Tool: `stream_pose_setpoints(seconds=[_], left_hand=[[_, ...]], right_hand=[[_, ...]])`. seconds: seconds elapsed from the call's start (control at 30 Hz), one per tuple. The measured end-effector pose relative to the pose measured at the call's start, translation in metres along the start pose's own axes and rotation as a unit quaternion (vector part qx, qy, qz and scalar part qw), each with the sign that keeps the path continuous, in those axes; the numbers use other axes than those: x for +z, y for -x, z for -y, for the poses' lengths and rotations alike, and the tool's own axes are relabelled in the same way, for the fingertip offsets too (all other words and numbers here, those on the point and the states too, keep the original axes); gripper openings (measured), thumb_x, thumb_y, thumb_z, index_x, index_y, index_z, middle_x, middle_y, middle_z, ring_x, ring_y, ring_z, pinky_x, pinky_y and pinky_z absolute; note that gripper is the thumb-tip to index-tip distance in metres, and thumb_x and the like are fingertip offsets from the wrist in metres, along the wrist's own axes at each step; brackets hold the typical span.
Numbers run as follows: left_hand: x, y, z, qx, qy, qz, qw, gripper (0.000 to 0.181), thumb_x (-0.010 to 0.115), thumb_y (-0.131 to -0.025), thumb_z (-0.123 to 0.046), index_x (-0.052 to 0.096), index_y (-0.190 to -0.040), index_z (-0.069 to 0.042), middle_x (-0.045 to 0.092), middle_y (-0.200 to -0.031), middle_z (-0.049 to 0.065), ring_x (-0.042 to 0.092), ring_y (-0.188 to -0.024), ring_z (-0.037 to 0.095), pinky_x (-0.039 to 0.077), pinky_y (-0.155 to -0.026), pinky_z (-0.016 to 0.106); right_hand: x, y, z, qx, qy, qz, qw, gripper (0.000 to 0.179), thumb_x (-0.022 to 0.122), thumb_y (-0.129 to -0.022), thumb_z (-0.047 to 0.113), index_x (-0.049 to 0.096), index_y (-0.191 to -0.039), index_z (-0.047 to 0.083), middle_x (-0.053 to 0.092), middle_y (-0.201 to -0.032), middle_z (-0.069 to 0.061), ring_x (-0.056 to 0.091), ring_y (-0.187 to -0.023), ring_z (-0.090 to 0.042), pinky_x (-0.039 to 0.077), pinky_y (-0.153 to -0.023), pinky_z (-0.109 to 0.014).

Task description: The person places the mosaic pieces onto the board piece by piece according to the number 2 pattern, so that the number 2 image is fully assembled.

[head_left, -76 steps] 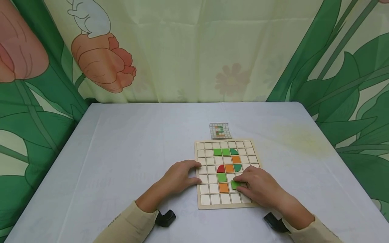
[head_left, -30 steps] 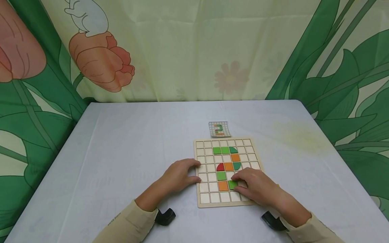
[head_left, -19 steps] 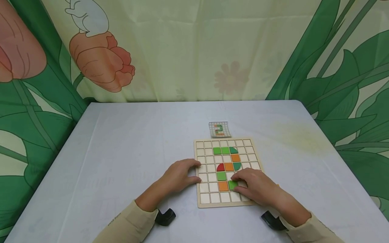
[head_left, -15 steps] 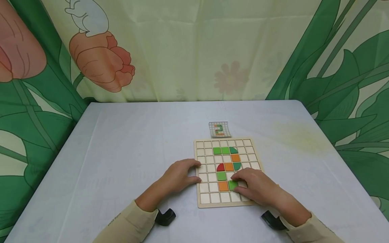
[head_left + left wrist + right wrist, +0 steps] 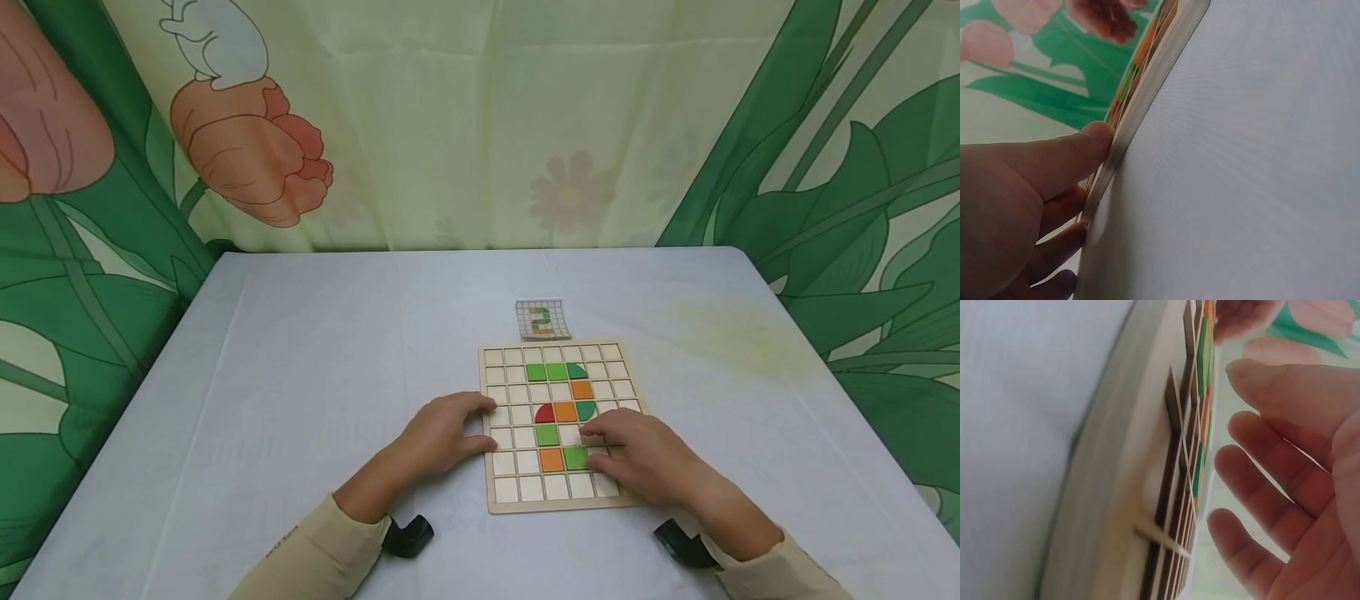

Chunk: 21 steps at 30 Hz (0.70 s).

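Observation:
A wooden grid board (image 5: 498, 508) lies on the table, holding green, orange and red tiles. My left hand (image 5: 437, 437) rests at the board's left edge, thumb and fingertips touching the rim; the left wrist view shows the thumb (image 5: 1069, 156) on that rim. Above the lower right of the board is my right hand (image 5: 648, 454), its fingers apart with nothing between them. Just left of its thumb, a light green square tile (image 5: 575, 458) sits in a cell beside an orange square tile (image 5: 551, 460). In the right wrist view, the fingers (image 5: 1260, 481) are loosely bent.
A small patterned card (image 5: 542, 320) lies behind the board, printed with a grid and coloured shapes. The table has a white cloth (image 5: 337, 333), and a floral curtain (image 5: 420, 125) hangs behind it. Black wrist cameras (image 5: 408, 537) sit near both sleeves.
The light green tile went from tilted in my right hand to flat in its cell. My right hand has let go and shifted slightly right. My left hand has stayed at the edge.

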<state>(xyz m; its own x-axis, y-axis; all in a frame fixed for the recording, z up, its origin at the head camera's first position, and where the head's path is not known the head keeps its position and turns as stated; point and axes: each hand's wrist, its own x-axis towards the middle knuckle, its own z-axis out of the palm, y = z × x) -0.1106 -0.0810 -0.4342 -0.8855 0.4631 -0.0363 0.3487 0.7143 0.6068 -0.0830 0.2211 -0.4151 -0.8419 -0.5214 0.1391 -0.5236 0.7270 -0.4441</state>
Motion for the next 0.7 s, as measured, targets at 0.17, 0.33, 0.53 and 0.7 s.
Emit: stream_pose_setpoints(seconds=[0.17,0.33,0.53,0.7], left_hand=[[0.0,0.0,0.0,0.002,0.0,-0.001,1.0,0.049,0.081,-0.087,-0.022,0.063,-0.13,-0.008,0.064,-0.13,0.005,0.055,-0.127,0.024,0.044,-0.107,0.042],[-0.001,-0.001,0.0,0.002,-0.004,-0.001,1.0,0.049,0.081,-0.087,-0.023,0.063,-0.131,-0.007,0.063,-0.131,0.005,0.055,-0.127,0.024,0.044,-0.107,0.042],[0.0,-0.002,0.0,0.001,0.001,0.001,1.0,0.049,0.081,-0.087,-0.023,0.063,-0.13,-0.008,0.063,-0.131,0.005,0.055,-0.127,0.024,0.044,-0.107,0.042],[0.0,-0.001,0.0,-0.005,0.0,0.003,1.0,0.049,0.081,-0.087,-0.022,0.063,-0.13,-0.008,0.063,-0.131,0.005,0.055,-0.127,0.024,0.044,-0.106,0.042]], right_hand=[[-0.004,0.004,-0.006,0.009,0.001,-0.014,0.9999,0.028,0.08,-0.083,0.014,0.072,-0.11,0.015,0.069,-0.107,0.005,0.065,-0.101,-0.021,0.055,-0.085,-0.044],[-0.007,0.009,-0.012,0.025,0.003,-0.021,0.9995,0.032,0.08,-0.083,0.011,0.071,-0.113,0.014,0.069,-0.111,0.005,0.065,-0.102,-0.02,0.055,-0.087,-0.046],[-0.014,0.017,-0.018,0.055,0.012,-0.012,0.9983,0.034,0.081,-0.082,0.013,0.07,-0.114,0.013,0.068,-0.112,0.003,0.064,-0.104,-0.023,0.054,-0.088,-0.048],[-0.019,0.026,-0.024,0.068,0.025,-0.004,0.9974,0.036,0.081,-0.081,0.017,0.07,-0.116,0.015,0.067,-0.115,0.0,0.063,-0.11,-0.027,0.052,-0.09,-0.05]])
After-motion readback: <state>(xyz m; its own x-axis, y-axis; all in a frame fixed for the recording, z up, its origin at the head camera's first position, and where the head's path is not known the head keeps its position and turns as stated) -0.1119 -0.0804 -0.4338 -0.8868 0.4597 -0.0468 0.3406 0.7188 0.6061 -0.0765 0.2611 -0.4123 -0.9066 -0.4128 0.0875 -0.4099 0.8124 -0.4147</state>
